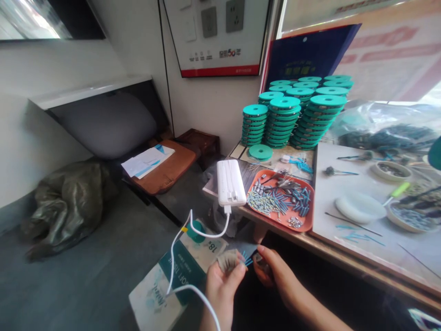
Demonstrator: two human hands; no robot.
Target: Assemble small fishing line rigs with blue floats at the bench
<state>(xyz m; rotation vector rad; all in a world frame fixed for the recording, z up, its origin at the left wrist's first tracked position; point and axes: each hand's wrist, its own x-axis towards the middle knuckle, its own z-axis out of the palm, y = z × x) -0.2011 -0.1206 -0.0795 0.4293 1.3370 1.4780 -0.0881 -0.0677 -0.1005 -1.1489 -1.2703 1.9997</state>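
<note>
My left hand (222, 280) is closed in a pinch around several short, thin blue tubes (247, 261), whose ends stick out to the right. A pale wrap (230, 260) covers some of its fingers. Close beside the tubes, my right hand (274, 269) is curled with thumb and fingers together. Whatever lies inside its grip is dark and too blurred to name. Both hands are low in front of the table edge. Above them, an orange tray (308, 220) on the table bears many small metal pieces and short blue and pale tubes.
Teal spools (284, 119) stand stacked behind the tray. A white power bank (231, 184) trails a white cable (191, 287) past my left hand. A tissue box (155, 294) is at lower left. On the right, a board (327, 197) carries bowls and a white pad (360, 208).
</note>
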